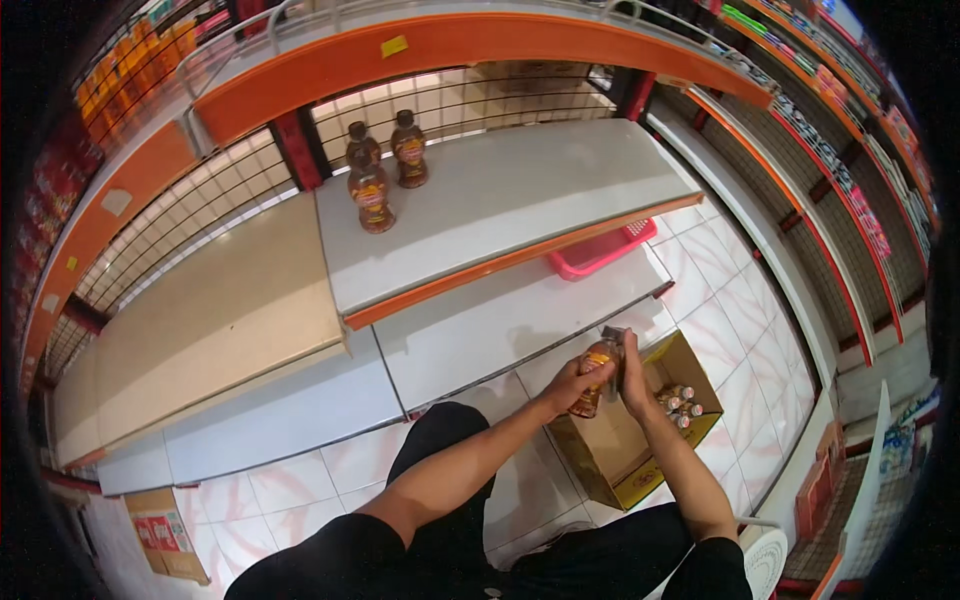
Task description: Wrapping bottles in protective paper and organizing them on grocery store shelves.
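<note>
My left hand is closed around a plastic bottle of brown drink. My right hand is upright beside it, touching a second dark-capped bottle that is mostly hidden; how firmly it grips is not clear. Both hands are above the near side of an open cardboard box. Several bottles with pale caps stand in the box's right part. On the grey shelf, toward its left end, stand three similar brown bottles, one in front, one behind it and one to the right.
A beige shelf adjoins the grey one at left. A pink plastic basket sits on the lower shelf. An orange-edged shelf crosses above. Stocked racks line the right. A cardboard piece is at lower left, a white chair at lower right.
</note>
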`<action>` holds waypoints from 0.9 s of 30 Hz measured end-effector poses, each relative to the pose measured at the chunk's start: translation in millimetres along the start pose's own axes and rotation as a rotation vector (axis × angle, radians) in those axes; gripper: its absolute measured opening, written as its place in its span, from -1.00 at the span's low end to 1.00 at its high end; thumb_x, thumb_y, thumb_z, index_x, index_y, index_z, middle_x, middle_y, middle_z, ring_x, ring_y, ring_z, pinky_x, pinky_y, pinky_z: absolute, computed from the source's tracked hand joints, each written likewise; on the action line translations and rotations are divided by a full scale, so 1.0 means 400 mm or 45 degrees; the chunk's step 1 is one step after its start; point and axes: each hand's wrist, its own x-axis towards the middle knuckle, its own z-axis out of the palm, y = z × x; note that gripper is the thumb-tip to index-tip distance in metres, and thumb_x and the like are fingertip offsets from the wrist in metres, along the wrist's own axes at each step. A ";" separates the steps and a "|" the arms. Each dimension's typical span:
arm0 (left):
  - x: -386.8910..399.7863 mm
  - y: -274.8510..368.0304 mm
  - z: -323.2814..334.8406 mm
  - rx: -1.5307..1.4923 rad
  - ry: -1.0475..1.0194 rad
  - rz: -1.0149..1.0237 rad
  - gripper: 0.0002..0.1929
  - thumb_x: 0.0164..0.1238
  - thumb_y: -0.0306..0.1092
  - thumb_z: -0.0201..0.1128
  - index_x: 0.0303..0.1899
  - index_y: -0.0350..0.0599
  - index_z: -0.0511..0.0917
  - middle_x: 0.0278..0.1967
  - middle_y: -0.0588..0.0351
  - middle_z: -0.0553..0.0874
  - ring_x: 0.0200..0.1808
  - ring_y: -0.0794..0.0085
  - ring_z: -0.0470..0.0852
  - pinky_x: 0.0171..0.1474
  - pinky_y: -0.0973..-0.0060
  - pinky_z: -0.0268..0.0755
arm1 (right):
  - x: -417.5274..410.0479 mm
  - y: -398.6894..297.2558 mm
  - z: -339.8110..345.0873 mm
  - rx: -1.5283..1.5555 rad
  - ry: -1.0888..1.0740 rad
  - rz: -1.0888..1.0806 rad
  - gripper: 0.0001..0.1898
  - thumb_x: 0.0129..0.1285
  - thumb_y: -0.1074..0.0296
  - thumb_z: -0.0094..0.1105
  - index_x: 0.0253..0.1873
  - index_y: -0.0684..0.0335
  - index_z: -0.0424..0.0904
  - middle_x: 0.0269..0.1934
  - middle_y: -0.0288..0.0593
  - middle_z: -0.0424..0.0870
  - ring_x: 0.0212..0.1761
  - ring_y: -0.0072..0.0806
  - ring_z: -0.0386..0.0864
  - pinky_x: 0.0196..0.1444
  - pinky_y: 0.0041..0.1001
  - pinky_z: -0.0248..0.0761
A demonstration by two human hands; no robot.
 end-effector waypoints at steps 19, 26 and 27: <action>0.011 0.097 0.031 -0.207 -0.155 -0.098 -0.58 0.46 0.08 0.07 0.03 -0.08 0.54 -0.16 0.11 0.70 -0.31 0.56 0.61 -0.27 0.54 0.47 | -0.023 -0.167 0.025 1.022 -0.271 0.236 -0.09 0.31 -0.51 -0.41 0.25 0.32 0.42 -0.02 -0.06 0.64 0.00 -0.33 0.59 0.09 -0.33 0.46; 0.026 0.077 0.067 0.527 0.226 0.257 -0.53 0.53 0.05 -0.03 0.03 -0.22 0.53 -0.22 0.01 0.71 -0.24 0.33 0.65 -0.18 0.30 0.48 | -0.028 -0.140 0.087 0.379 0.203 -0.102 -0.23 0.43 -0.35 -0.40 0.21 0.34 0.43 -0.06 -0.05 0.64 -0.06 -0.30 0.59 0.06 -0.33 0.48; 0.022 0.073 0.073 0.522 0.284 0.418 -0.52 0.54 0.05 -0.04 0.01 -0.26 0.53 -0.24 -0.01 0.71 -0.24 0.27 0.65 -0.16 0.24 0.48 | -0.032 -0.149 0.088 0.417 0.225 -0.070 -0.26 0.45 -0.31 -0.40 0.20 0.34 0.43 -0.05 -0.04 0.64 -0.07 -0.30 0.59 0.05 -0.34 0.48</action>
